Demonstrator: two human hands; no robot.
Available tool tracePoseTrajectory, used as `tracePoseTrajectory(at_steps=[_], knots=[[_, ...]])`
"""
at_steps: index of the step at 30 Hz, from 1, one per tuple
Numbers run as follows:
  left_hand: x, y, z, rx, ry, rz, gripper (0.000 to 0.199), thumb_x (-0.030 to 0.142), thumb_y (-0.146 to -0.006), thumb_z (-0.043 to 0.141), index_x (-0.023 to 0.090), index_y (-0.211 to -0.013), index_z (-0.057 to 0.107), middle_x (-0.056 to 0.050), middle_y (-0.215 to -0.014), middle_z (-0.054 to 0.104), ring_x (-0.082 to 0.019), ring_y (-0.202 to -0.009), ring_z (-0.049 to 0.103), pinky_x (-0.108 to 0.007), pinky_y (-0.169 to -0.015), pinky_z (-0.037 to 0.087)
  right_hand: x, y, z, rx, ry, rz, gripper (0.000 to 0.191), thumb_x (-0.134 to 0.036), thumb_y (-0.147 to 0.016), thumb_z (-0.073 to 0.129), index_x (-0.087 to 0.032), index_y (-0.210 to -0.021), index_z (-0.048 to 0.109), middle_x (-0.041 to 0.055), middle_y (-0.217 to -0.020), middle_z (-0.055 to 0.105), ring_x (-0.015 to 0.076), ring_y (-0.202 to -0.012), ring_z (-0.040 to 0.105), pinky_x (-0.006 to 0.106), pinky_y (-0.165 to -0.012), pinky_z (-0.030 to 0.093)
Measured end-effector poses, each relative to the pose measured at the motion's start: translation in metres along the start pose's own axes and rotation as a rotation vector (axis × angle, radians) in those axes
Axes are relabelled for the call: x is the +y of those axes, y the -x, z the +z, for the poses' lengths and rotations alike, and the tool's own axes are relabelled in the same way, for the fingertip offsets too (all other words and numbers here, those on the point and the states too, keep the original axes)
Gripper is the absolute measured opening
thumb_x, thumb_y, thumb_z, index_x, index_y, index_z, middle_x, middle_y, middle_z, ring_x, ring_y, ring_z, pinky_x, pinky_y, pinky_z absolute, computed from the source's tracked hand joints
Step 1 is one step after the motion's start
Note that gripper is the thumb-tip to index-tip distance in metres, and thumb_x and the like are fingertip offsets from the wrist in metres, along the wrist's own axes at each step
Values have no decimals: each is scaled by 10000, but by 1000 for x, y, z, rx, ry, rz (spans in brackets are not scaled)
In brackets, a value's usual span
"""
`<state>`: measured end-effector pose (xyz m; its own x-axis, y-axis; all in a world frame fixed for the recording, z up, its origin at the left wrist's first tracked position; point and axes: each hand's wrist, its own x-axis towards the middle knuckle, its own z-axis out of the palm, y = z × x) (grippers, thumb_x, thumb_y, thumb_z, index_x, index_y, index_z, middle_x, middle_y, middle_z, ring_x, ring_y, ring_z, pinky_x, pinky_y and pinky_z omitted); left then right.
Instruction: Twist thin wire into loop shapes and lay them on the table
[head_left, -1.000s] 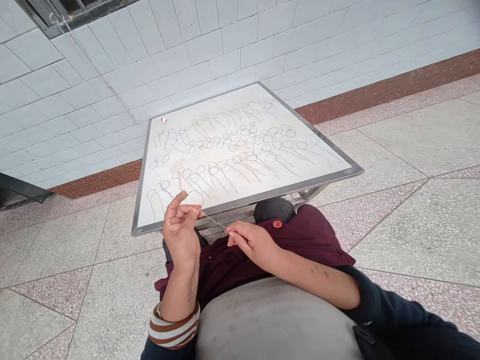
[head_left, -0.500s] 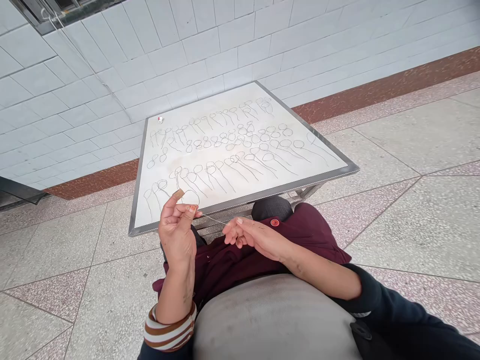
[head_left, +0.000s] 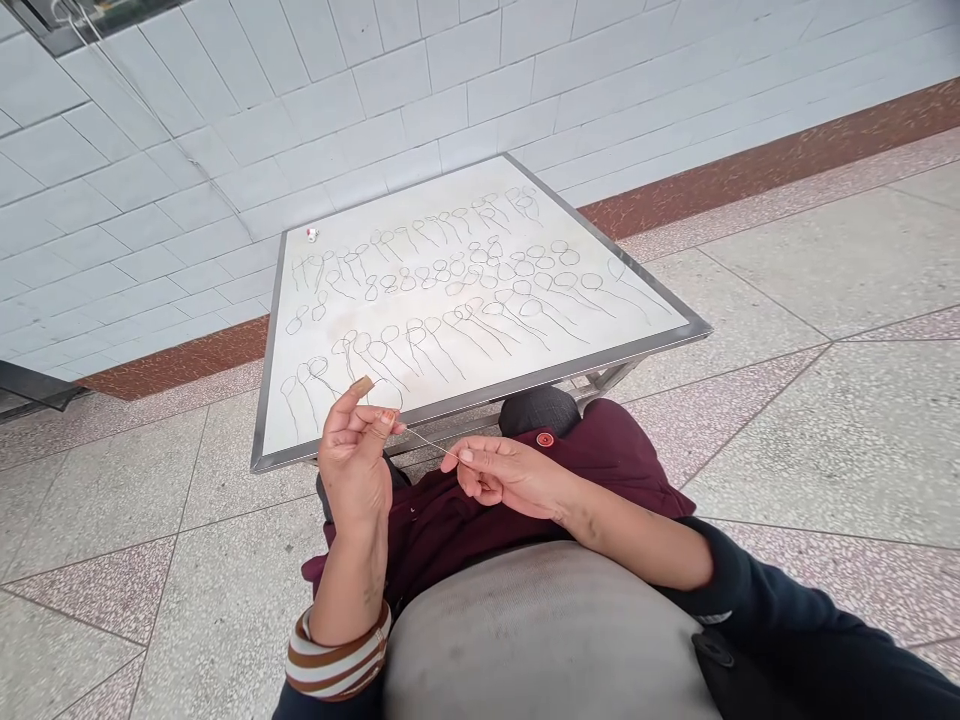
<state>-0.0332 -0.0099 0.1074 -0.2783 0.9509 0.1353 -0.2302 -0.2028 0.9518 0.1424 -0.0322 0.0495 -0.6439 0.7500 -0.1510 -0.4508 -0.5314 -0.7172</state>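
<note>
A thin piece of wire [head_left: 424, 438] runs between my two hands, above the near edge of the table. My left hand [head_left: 356, 465] pinches it between thumb and fingertips, and a round loop of the wire stands out beyond those fingers. A tan wrap covers the tip of the raised index finger. Lower and to the right, my right hand [head_left: 517, 475] closes thumb against index finger on the wire's straight tail. Its other fingers are curled. Several looped wires [head_left: 416, 330] with long tails lie in rows on the white tabletop [head_left: 450, 385].
Bent wires without long tails form a middle row [head_left: 442, 272]. A small white and red object [head_left: 313, 235] sits in the far left corner. The table has a grey metal rim [head_left: 480, 395] and stands close to a tiled wall [head_left: 420, 70]. My knee [head_left: 540, 410] reaches under the near edge.
My right hand has brought its thumb and index finger together on the wire's tail. The left hand keeps its pinch. The view has shifted slightly.
</note>
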Motion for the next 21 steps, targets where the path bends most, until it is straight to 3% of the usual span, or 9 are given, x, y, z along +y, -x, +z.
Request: tracePoseTrajectory(at_steps=[9,21], knots=[[0,2,1,22,-2,-5,415,192,-691,788,196,-1095,693,25,-688,614,-102,-659,591,-234,-669,540,0,-1,2,18,44,-33,240,-397,-872,627,-157,-864,622,-54,-588,453,48,-472,294,167,-399,172],[-1,2,1,8,16,1,385,162,-704,777,192,-1080,701,29,-675,621,-100,-671,602,-227,-681,534,4,-2,4,46,103,-109,259,-421,-858,629,-169,-826,580,-80,-541,388,53,-469,237,155,-384,191]])
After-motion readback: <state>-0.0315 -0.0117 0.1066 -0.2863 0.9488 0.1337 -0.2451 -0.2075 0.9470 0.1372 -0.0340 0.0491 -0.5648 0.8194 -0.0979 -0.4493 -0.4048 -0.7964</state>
